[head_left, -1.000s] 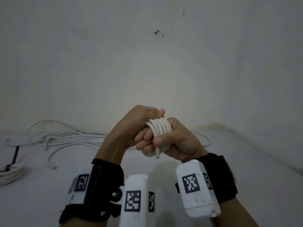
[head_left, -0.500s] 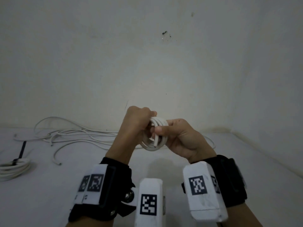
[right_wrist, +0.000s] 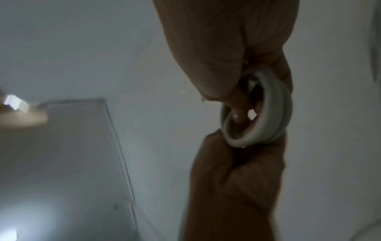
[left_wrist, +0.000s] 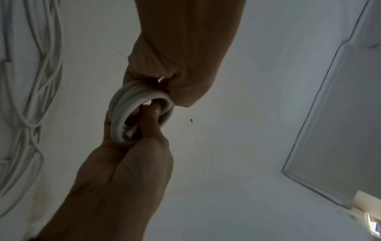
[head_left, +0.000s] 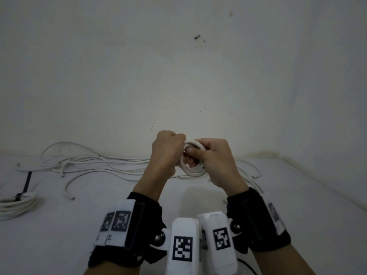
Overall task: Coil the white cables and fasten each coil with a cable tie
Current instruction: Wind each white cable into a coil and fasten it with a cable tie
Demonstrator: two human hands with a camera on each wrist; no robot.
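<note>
A small coil of white cable [head_left: 193,170] is held in the air between both hands, above the white table [head_left: 297,205]. My left hand [head_left: 168,153] grips its left side with curled fingers. My right hand [head_left: 213,157] grips the right side, with one finger poking through the ring. In the left wrist view the left hand [left_wrist: 132,146] comes up from below and pinches the coil [left_wrist: 132,101], whose cut end shows inside. In the right wrist view the coil [right_wrist: 268,124] sits between the right hand [right_wrist: 237,163] below and the left hand above. No tie shows on this coil.
Loose white cables [head_left: 95,165] sprawl along the back of the table by the wall, with more strands at the right [head_left: 251,171]. At the far left lies a finished coil [head_left: 17,204] bound with a black cable tie [head_left: 26,183].
Both hands moved a little away from me with the coil. The right hand turned over from a fist round the wraps to a grip on the ring's right side, so the coil's opening now shows.
</note>
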